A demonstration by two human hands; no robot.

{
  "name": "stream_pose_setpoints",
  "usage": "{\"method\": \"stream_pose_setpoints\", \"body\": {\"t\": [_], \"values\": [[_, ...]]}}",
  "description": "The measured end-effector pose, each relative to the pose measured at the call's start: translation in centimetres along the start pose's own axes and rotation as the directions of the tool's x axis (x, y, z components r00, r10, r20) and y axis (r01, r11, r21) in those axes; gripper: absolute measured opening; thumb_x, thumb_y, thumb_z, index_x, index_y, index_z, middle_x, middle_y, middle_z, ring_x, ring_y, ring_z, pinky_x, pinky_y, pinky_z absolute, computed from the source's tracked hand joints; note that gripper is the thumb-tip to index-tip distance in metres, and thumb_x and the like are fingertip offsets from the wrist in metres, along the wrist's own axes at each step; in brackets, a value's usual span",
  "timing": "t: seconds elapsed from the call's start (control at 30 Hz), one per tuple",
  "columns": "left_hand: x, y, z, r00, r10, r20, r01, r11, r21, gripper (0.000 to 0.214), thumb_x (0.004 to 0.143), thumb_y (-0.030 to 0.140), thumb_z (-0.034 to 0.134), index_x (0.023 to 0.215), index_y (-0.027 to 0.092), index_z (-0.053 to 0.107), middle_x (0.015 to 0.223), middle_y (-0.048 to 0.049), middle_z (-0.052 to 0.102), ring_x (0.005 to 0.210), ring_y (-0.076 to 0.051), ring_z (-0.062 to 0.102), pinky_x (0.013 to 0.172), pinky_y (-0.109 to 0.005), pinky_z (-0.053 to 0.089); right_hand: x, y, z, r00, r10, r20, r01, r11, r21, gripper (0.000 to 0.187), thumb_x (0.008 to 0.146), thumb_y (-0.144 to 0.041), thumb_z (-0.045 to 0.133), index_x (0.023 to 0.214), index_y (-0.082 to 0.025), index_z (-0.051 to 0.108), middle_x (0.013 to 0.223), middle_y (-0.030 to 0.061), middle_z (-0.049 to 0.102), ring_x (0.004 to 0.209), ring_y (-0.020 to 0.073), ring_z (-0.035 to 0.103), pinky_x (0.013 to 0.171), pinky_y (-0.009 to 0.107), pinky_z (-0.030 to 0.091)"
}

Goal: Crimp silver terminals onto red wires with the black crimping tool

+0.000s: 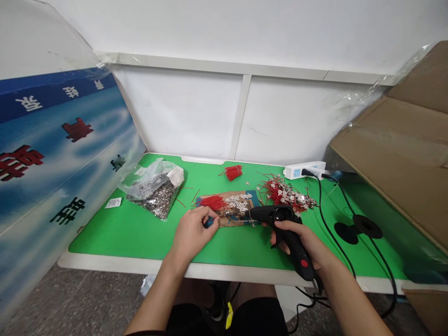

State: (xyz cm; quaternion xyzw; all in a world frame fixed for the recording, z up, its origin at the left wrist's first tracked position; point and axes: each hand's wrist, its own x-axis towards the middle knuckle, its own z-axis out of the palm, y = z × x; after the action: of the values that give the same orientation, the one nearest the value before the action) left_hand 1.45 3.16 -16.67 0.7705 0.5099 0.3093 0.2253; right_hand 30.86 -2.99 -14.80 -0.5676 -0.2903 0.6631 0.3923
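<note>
Blue printed panel leaned along the left edge of the green counter. Small white label lay flat near that edge, and just right of it sat a clear bag of metal parts, toward the back left corner. Left hand was over the counter's middle near the front edge, fingers pressed together, pinching a small piece, too small to identify, at the near left corner of a cardboard scrap. The scrap carried loose red wires and small metal tabs. A tied red wire bundle lay behind it, near the back edge. Right hand had its fingers wrapped around the grip of a black gun-shaped tool, tip pointing left, touching the scrap's near edge. Behind the tool lay a pile of wired tabs. White power strip sat at the back edge with black cables plugged in and trailing toward the front edge. Black round stand lay right of the cables. Cardboard box overhung the right edge.
</note>
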Motion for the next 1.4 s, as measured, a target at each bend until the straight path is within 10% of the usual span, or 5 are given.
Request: {"method": "stream_pose_setpoints", "body": {"t": [0.53,0.97,1.4], "values": [[0.0,-0.3,0.2,1.000,0.010,0.003,-0.010,1.000,-0.021,0.013,0.088,0.029,0.063,0.082,0.020,0.070,0.071,0.0020,0.060,0.068,-0.014,0.054,0.067,-0.028,0.034,-0.5,0.2,-0.7,0.987,-0.136,0.086,0.107,0.953,0.283,0.043,0.073,-0.043,0.082,0.099,-0.009,0.082,0.085,0.0135,0.074,0.042,0.0068,0.047,0.045,0.021,0.038],[0.0,-0.1,0.1,1.000,-0.018,0.009,0.018,1.000,-0.008,0.017,0.089,0.031,0.061,0.079,0.019,0.068,0.071,0.0000,0.060,0.069,-0.016,0.053,0.067,-0.029,0.033,-3.3,1.4,-2.6,0.956,-0.260,-0.136,0.292,0.888,0.356,0.033,0.086,-0.037,0.070,0.101,-0.010,0.080,0.085,0.0151,0.070,0.046,0.0104,0.042,0.047,0.028,0.038],[0.1,-0.2,-0.3,0.999,-0.011,0.048,0.013,0.999,-0.043,0.019,0.089,0.034,0.059,0.082,0.019,0.069,0.069,0.0008,0.056,0.067,-0.015,0.053,0.067,-0.028,0.035,-2.6,2.3,-3.5,0.949,-0.294,-0.115,0.314,0.852,0.419,0.031,0.088,-0.039,0.069,0.101,-0.013,0.079,0.086,0.0131,0.071,0.045,0.0083,0.043,0.049,0.026,0.038]]}}
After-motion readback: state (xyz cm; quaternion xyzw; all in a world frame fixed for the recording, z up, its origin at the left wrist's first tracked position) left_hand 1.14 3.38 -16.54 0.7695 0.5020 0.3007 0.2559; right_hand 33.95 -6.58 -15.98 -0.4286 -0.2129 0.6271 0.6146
